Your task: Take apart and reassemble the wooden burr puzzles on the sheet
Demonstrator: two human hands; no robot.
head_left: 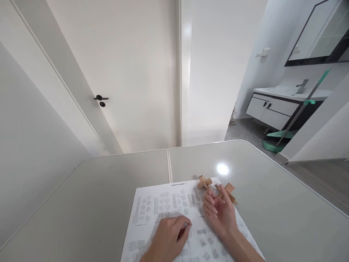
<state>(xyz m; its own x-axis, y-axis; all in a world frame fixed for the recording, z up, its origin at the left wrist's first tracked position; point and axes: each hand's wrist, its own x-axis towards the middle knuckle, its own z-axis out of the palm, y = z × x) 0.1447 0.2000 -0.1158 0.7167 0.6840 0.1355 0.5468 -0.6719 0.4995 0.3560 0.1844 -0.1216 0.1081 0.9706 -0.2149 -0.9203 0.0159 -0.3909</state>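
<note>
A white instruction sheet [152, 198] printed with rows of small grey diagrams lies on the table. My left hand [169, 234] rests on its lower middle, back up, fingers curled in and thumb near the index fingertip; nothing shows in its grasp. To the right, my right hand [220, 213] is turned palm up, fingers loosely bent and apart from the thumb, with an unfilled palm. Just beyond its fingertips, a small wooden block puzzle [204, 182] sits on the sheet's top right corner. Another wooden block piece [230, 192], cross-shaped, lies behind the thumb, partly hidden by it.
The grey table [109, 196] has a seam [169, 165] running across it and a bright light reflection at the far right. Beyond it stand a white door [136, 72] with a black handle, a sink cabinet [272, 107], and a green broom and dustpan [274, 145].
</note>
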